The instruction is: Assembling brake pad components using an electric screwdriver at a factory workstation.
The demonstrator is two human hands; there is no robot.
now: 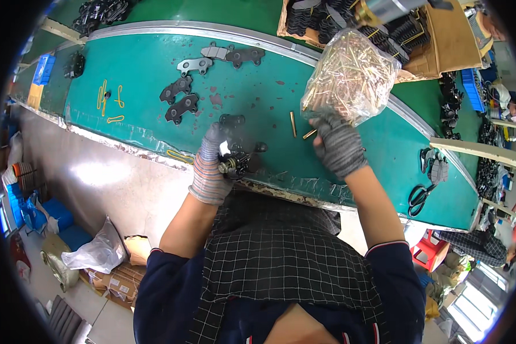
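My left hand (208,167), in a striped grey knit glove, is closed around a dark brake caliper (236,161) at the table's near edge. Motion blur smears part of that caliper. Farther right, my right hand (339,146), in a dark grey glove, has its fingers curled at the lower edge of a clear plastic bag (352,74) full of brass-coloured pins. A loose pin (309,134) lies right by its fingertips, and another pin (293,124) rests a little to the left. What the right fingers hold, if anything, is hidden.
Brake pads (182,108) lie on the green table (143,74) beyond my left hand. Yellow rubber bands (115,119) are at the left. Black scissors (419,199) and a few pads sit at the right. A cardboard box (441,51) of pads stands behind the bag, under a hanging power tool (384,8).
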